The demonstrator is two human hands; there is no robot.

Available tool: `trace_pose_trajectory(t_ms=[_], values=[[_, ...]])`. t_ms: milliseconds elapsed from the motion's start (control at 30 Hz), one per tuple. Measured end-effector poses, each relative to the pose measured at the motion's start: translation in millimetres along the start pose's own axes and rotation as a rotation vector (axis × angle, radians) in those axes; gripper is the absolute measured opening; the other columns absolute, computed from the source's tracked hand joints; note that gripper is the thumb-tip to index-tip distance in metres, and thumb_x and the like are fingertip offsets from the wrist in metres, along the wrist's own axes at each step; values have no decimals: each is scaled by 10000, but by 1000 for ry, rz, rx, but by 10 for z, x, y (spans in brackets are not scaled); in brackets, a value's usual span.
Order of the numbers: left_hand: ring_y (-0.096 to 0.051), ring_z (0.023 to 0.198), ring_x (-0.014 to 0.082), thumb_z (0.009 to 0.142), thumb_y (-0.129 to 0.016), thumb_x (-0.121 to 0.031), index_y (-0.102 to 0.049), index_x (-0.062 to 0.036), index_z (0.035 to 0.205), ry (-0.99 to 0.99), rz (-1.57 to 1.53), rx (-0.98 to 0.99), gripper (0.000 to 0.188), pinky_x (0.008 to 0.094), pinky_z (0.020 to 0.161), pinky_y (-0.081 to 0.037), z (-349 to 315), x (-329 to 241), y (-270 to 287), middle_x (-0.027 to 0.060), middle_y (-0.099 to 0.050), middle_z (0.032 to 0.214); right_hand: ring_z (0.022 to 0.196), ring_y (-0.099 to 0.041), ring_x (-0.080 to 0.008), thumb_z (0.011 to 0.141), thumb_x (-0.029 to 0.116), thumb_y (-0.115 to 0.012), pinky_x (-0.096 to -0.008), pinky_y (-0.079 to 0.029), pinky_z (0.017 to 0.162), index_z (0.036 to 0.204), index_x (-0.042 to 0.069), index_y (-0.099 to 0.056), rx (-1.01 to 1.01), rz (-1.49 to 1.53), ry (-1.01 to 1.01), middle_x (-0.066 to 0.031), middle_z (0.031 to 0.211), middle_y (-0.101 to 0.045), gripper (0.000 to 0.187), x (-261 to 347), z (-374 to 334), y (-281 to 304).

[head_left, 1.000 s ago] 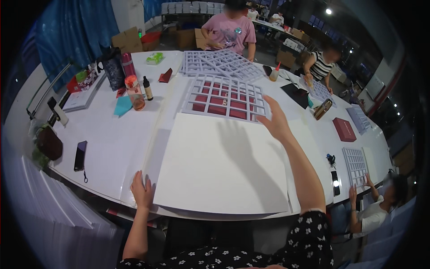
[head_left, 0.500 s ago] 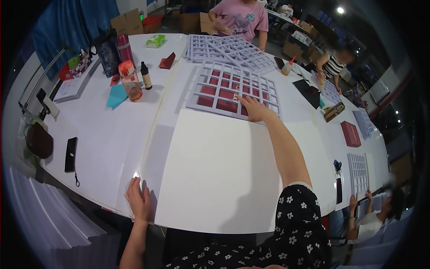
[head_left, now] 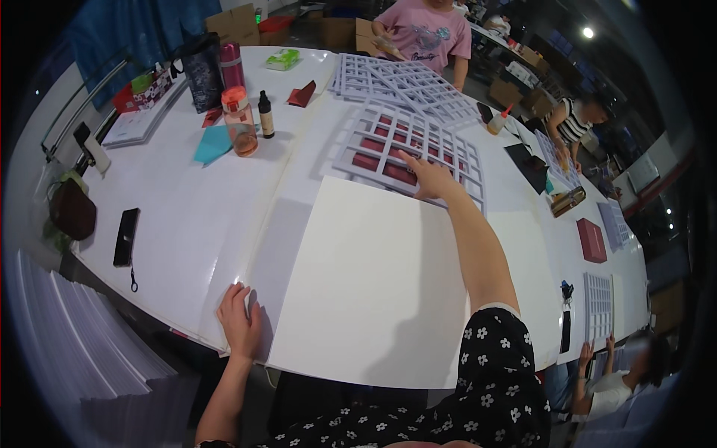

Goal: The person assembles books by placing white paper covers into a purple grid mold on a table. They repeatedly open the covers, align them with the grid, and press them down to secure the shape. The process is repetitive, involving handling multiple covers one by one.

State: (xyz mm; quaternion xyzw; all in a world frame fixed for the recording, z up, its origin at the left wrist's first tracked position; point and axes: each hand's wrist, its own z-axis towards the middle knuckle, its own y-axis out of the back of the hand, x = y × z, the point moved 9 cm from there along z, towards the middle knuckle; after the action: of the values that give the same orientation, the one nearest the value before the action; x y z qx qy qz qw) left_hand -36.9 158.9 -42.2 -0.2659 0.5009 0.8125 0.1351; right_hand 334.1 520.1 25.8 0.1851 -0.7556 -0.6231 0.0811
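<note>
My right hand (head_left: 435, 181) reaches forward onto a white lattice frame (head_left: 357, 163) of square openings, its fingers spread over the near bars and the thumb apart. Under the lattice, red box-like pieces (head_left: 366, 161) show through the openings. A large blank white board (head_left: 373, 284) lies in front of me, its far edge against the lattice's near side. Left of the board's near corner, my left hand (head_left: 239, 317) rests on the table edge with fingers stretched out and nothing in it.
More lattice frames (head_left: 403, 78) are stacked beyond. At left stand an orange-capped bottle (head_left: 240, 131), a dropper bottle (head_left: 266, 119), a phone (head_left: 127, 237) and stacked sheets (head_left: 89, 351) below the table. A glue bottle (head_left: 497, 123) and red box (head_left: 591, 240) are right. Several people work around.
The whole view has swung slightly, shifting the table things rightward in the picture. My right hand sits a little further left over the lattice; my left hand stays by the board.
</note>
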Motion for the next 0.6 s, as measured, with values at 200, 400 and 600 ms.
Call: trace_pose_trajectory(t_ms=[200,400,600], values=[[-465,1296,343,834,-655,-95,-595,-55,1203,-6,-7,-39,377,463,1066,-307,-14,70,-44,170,-547,1323,1196,-533,-456,613,245,-839,-568,-403,1018,1569,358,-141,-227,85,-5,-121,1388,-528,1189,-188,-402,759],[-470,1286,337,818,-661,-103,-606,-63,1180,-21,-8,-76,369,466,1065,-317,-27,99,-27,166,-550,1317,1046,-592,-373,578,174,-821,-465,-447,933,1547,202,-278,-361,121,188,-136,1329,-572,1112,311,-1687,1539],[-471,1288,324,819,-667,-128,-621,-66,1157,-12,-6,-98,347,460,1062,-318,-74,113,13,159,-551,1312,1012,-581,-358,544,138,-833,-446,-450,903,1528,185,-331,-314,62,363,-137,1351,-557,1106,1211,-3269,1341]])
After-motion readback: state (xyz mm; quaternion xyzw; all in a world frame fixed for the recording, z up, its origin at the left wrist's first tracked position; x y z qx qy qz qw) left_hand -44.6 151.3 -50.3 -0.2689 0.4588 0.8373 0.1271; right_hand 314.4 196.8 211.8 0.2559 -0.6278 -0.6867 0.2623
